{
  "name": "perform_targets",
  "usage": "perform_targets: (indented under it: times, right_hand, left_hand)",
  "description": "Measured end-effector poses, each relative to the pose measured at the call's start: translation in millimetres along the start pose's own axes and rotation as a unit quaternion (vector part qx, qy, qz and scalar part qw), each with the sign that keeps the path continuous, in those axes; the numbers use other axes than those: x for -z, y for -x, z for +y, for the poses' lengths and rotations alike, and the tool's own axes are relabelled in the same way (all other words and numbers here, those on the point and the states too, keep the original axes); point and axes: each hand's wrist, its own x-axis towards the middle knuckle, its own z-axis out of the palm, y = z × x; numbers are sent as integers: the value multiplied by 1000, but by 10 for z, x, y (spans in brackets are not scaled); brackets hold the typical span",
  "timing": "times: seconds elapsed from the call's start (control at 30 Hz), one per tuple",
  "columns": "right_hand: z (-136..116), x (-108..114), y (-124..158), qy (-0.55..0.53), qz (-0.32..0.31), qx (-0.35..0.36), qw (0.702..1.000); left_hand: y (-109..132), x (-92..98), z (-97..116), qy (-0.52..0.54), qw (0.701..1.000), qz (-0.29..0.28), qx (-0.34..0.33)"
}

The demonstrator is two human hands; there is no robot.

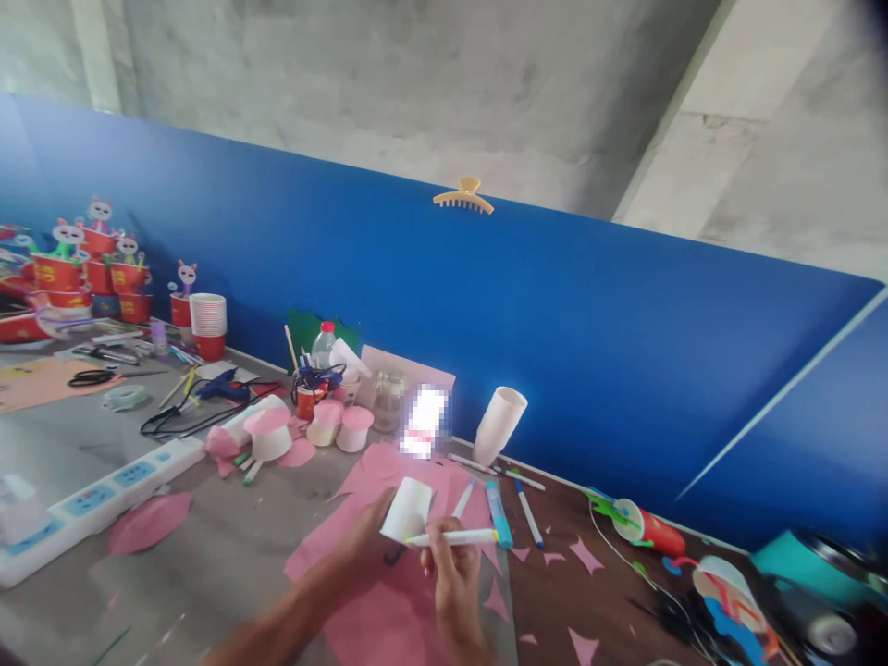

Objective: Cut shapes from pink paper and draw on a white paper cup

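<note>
A: How did the arms come in?
B: Both rose from the bottom edge, which cut them off. The left forearm slanted inward toward the left hand (pixel 371 527); the right one stood steeper, and the right hand (pixel 448 564) had its fingers curled in.
A: Gripping what?
B: The left was clamped on a short white paper cup (pixel 411 507), tilted over. The right pinched a slim white marker with yellow ends (pixel 475 536), almost level, its tip at the cup's lower rim. The hands were apart but near each other.
A: Did the tip touch?
B: I couldn't tell. The cup also hid most of the left fingers.
A: Where was the cup?
B: Above a large pink paper sheet (pixel 375 601) on a grey tabletop (pixel 208 564). A small dark curved shape (pixel 394 557) under it was too blurred to name.
A: And beyond?
B: A turquoise tube (pixel 498 513) lay near the marker. Behind it stood a bright rectangle (pixel 425 421), pixelated and unreadable. A tall white cylinder (pixel 500 425) tilted near the blue partition (pixel 589 324), whose top edge carried a tan claw clip (pixel 464 196).
</note>
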Motion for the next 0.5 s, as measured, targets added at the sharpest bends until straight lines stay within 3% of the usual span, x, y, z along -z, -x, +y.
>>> perform_targets:
  times: [0.5]
  right_hand:
    - [-59, -16, 2, 3, -10, -9, 1000]
  left_hand:
    - [-12, -12, -21, 18, 1000, 4, -1]
